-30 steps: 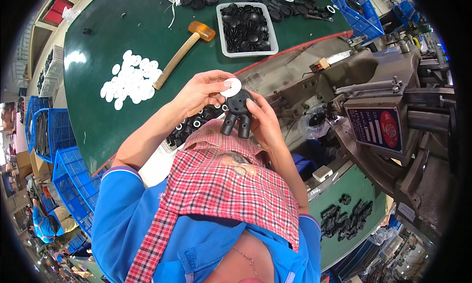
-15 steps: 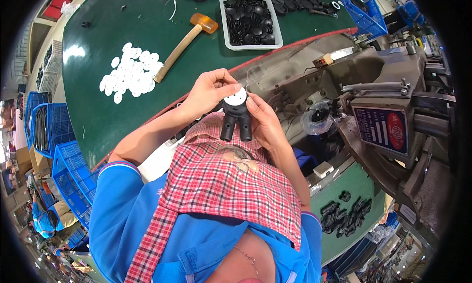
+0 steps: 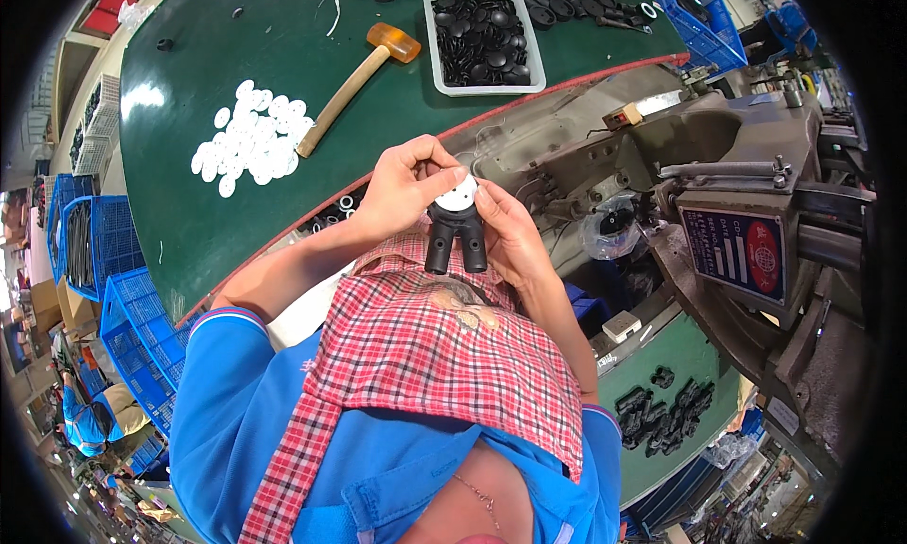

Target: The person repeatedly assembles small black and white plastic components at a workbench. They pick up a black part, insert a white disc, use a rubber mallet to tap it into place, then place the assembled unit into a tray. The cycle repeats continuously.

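Hands meet at frame centre: the left hand (image 3: 406,190) and right hand (image 3: 515,237) have their fingers clamped on a black two-legged plastic part (image 3: 456,237), with a white disc (image 3: 456,196) seated on its top, seemingly being pressed home. Beyond, on the green table (image 3: 236,223), a heap of white discs (image 3: 250,143) waits at upper left, beside a mallet (image 3: 354,76) and a tray of black parts (image 3: 482,39); much remains.

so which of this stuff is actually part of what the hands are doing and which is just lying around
In hand:
left hand
right hand
white disc
black two-legged plastic part

Lying about:
pile of white discs on the green table
wooden-handled mallet
white tray of black parts
blue crates
grey machine
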`<state>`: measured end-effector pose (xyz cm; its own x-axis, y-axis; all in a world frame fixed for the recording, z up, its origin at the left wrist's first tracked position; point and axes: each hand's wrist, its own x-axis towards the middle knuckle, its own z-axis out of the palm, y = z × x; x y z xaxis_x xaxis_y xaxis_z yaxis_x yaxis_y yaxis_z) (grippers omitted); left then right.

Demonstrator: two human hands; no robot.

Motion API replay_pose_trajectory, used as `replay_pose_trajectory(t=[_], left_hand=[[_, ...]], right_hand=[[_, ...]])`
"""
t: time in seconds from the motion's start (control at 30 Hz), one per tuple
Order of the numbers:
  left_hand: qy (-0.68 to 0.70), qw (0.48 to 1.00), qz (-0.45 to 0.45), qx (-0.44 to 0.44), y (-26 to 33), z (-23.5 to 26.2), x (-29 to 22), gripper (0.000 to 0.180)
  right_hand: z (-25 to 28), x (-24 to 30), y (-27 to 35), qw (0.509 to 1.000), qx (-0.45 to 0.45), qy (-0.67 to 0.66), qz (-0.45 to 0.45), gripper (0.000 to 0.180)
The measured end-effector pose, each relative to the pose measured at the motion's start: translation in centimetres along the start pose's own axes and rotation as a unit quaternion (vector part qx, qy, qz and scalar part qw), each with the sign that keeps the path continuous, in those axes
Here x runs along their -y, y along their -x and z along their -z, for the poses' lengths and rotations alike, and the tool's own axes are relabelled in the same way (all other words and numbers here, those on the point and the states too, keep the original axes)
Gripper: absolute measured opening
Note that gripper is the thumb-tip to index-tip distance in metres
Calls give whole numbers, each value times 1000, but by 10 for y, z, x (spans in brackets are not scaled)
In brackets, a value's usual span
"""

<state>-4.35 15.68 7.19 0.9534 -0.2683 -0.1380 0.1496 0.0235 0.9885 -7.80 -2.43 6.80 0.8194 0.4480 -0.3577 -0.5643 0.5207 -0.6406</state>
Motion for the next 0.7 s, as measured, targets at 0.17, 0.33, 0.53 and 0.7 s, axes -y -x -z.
replay_pose_trajectory(t=[0.17, 0.33, 0.53, 0.7], left_hand=[[-95, 993, -65, -12, 7, -4, -12, 10], [-208, 961, -180, -16, 23, -9, -18, 9], [-229, 949, -216, 20, 45, -17, -11, 29], [159, 974, 58, 148, 54, -18, -26, 48]], right_hand=[[3, 0, 2, 1000, 5, 9, 6, 51], [4, -3, 14, 1000, 13, -4, -23, 52], [-6, -5, 38, 994, 20, 92, 46, 48], [-16, -6, 54, 972, 12, 193, 135, 44]])
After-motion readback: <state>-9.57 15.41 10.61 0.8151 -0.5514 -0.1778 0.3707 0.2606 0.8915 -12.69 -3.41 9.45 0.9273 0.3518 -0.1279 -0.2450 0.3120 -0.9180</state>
